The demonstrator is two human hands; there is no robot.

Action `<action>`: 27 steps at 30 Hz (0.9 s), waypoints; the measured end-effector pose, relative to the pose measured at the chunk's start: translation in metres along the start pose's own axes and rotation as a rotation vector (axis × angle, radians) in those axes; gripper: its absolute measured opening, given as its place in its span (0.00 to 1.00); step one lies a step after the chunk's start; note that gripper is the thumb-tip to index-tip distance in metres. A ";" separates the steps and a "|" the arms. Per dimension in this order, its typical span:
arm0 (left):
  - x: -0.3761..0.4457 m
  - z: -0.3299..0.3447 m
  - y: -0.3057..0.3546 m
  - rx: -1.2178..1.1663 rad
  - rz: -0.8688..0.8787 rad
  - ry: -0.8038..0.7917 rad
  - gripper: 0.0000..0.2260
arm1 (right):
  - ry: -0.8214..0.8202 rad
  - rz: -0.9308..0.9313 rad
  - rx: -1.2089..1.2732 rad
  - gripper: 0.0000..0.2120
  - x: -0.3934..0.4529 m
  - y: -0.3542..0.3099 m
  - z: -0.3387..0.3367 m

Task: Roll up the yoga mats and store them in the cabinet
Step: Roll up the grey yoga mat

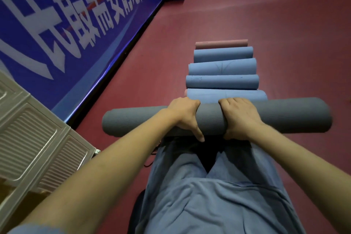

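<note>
Grey foam fills both palms: the grey mat (216, 118), fully rolled, lies crosswise in front of the person's legs, its long axis running left to right, with the left hand (185, 115) and right hand (240, 118) each wrapped over its top near the middle, fingers curled around the far side and thumbs on the near side. The two hands sit close together, so long ends stick out unsupported on both sides, the right one reaching farther. Whether the roll rests on the red floor (284, 43) or is just lifted off it cannot be told. Beyond it, five more rolled mats lie side by side on the floor in a row leading away, four blue mats (222, 81) and a pink mat (221, 43) farthest off. The cabinet (38, 135), pale and ribbed, stands at the lower left beside the blue banner (76, 24), so the left hand is nearer it. The floor to the right is open; carrying likely means swinging the roll's left end toward the cabinet.
</note>
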State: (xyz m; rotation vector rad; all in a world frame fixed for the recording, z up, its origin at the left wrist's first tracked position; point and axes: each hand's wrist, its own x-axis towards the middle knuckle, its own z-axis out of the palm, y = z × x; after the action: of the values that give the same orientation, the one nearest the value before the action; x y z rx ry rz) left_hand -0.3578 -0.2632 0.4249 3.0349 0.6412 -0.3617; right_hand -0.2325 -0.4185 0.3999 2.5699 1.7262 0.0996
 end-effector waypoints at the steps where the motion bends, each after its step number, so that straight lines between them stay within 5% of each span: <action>1: -0.001 0.005 0.001 -0.014 0.001 0.035 0.47 | -0.048 0.008 0.003 0.39 0.005 0.002 -0.007; 5: 0.001 0.020 0.001 -0.046 -0.010 0.126 0.52 | -0.189 0.021 0.028 0.41 0.018 0.009 -0.022; 11: 0.014 -0.010 -0.010 -0.018 -0.027 -0.084 0.46 | -0.056 -0.017 0.007 0.46 0.014 0.002 -0.008; 15: 0.016 -0.004 -0.005 -0.085 -0.045 -0.011 0.46 | -0.247 0.041 0.066 0.42 0.031 0.008 -0.030; 20: 0.007 0.019 -0.006 0.016 0.056 0.152 0.68 | -0.318 0.049 0.077 0.42 0.037 0.013 -0.039; 24: 0.017 -0.002 -0.018 0.027 0.041 0.050 0.48 | -0.102 -0.028 0.058 0.53 0.026 0.010 -0.016; 27: 0.022 -0.010 -0.019 -0.023 0.024 -0.038 0.46 | -0.065 -0.017 0.017 0.52 0.026 0.007 -0.011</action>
State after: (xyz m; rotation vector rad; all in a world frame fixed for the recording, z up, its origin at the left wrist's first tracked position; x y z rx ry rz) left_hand -0.3435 -0.2368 0.4303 3.0035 0.6014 -0.4068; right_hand -0.2171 -0.3969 0.4126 2.5397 1.7326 0.0010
